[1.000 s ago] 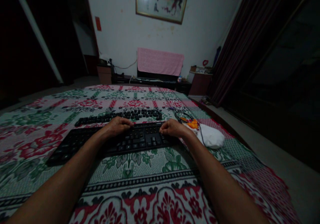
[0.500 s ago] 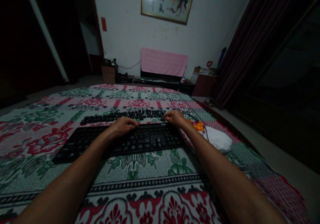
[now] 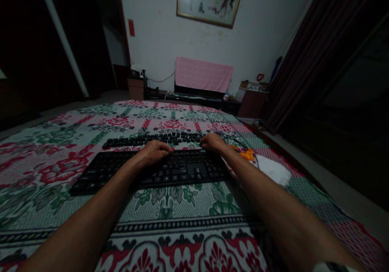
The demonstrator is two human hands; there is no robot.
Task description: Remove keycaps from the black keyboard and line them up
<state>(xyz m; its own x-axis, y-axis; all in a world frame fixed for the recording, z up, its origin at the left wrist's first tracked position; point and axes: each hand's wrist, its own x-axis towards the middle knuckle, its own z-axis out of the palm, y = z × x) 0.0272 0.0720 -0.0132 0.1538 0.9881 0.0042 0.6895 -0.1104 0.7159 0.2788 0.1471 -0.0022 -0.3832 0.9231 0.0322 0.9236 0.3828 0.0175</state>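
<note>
A black computer keyboard (image 3: 194, 168) lies on the patterned blanket in front of me. Behind its far edge runs a band of loose black keycaps (image 3: 130, 141). My left hand (image 3: 154, 151) rests over the keyboard's far edge near the middle, its fingers pressed together and pointing right. Anything between those fingertips is too small and dark to make out. At the right end of the keycaps is my right hand (image 3: 212, 143), its fingers curled into a pinch just beyond the keyboard. What the pinch holds is hidden.
To the right of the keyboard lie a bright orange item (image 3: 247, 154), a dark cable (image 3: 240, 141) and a white cloth-like bundle (image 3: 275, 170). The floral blanket (image 3: 170, 203) covers the bed. A pink towel (image 3: 203, 73) hangs over a screen at the far wall.
The fingers of my right hand have drawn closer together at the keycaps. My left hand keeps its place over the keyboard. The whole view has shifted slightly.
</note>
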